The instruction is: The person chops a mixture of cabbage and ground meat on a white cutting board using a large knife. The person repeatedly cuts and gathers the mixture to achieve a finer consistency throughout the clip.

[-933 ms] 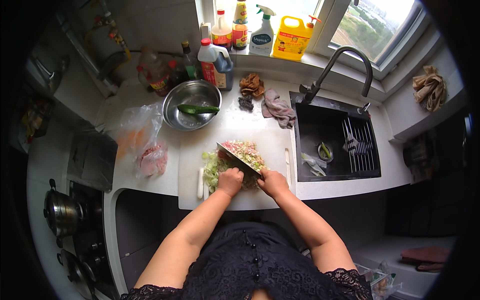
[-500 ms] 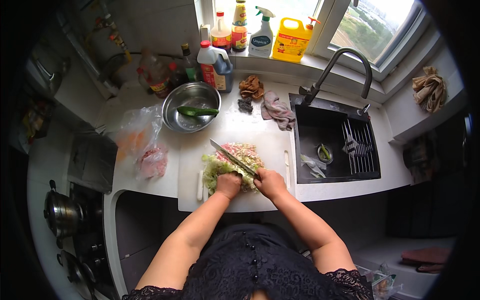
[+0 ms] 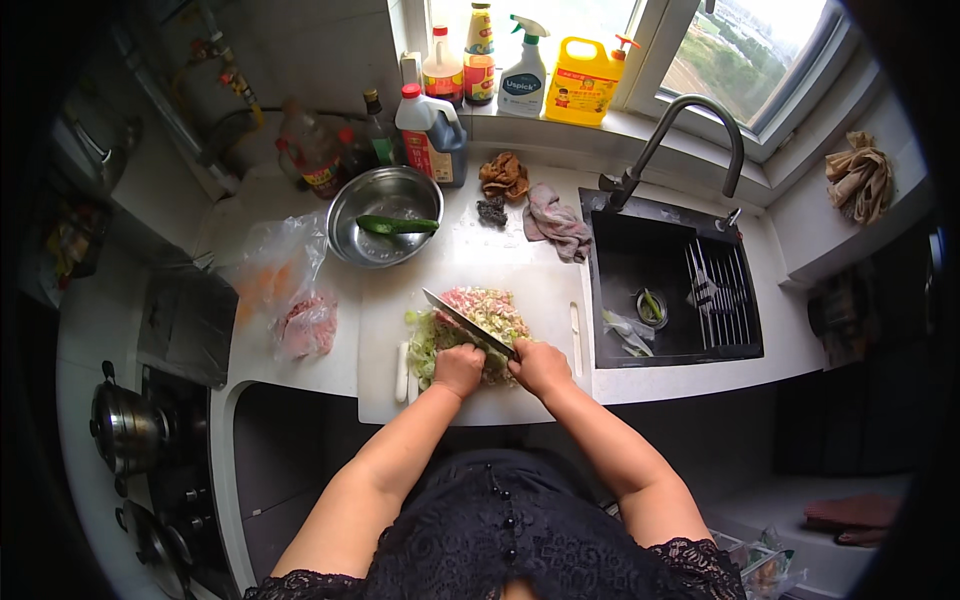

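Note:
My right hand [image 3: 541,368] is wrapped round the handle of a kitchen knife [image 3: 468,323], whose blade slants away to the far left across the chopped food. Beside the blade, my left hand [image 3: 460,370] is closed with its fingers curled down on shredded pale-green vegetable [image 3: 424,338]; its fingertips are hidden. A finely chopped pink and whitish heap [image 3: 503,307] spreads on the far side of the knife. All of it lies on a white cutting board [image 3: 556,325] at the counter's front edge. White stalk-like pieces [image 3: 402,372] rest at the board's left.
A steel bowl [image 3: 349,242] holding a dark-green cucumber [image 3: 397,225] stands behind the board. Left of the board lies a clear bag [image 3: 308,325] with pink contents. A black sink [image 3: 625,270] is at the right, with a cloth [image 3: 556,222] beside it. Bottles [image 3: 433,140] line the back.
The knife blade has tilted slightly, showing a broader dark face, and its tip has shifted a little. Both hands stay in nearly the same place.

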A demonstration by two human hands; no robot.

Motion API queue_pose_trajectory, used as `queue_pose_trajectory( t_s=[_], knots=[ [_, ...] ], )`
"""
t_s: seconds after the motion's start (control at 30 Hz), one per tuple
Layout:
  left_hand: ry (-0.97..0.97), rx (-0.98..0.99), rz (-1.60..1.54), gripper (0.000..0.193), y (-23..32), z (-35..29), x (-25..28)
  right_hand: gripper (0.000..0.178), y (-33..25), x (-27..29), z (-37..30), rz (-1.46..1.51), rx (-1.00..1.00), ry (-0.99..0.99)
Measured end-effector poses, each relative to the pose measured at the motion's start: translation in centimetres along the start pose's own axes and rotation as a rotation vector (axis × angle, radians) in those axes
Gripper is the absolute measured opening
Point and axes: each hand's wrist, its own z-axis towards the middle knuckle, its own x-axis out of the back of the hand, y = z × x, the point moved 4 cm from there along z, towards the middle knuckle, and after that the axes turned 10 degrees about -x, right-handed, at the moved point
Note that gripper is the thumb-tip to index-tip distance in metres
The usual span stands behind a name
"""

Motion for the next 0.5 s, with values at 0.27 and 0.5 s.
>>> queue_pose_trajectory(
  t_s=[0.27,0.5],
  knots=[
    [0.009,0.005,-0.01,0.01,0.1,0.6,0.5,0.018,0.6,-0.6,0.4,-0.001,-0.024,-0.002],
    [0.27,0.157,-0.144,0.006,-0.7,-0.5,4.5,0.017,-1.5,1.2,-1.2,0.077,-0.011,0.034]
  ],
)
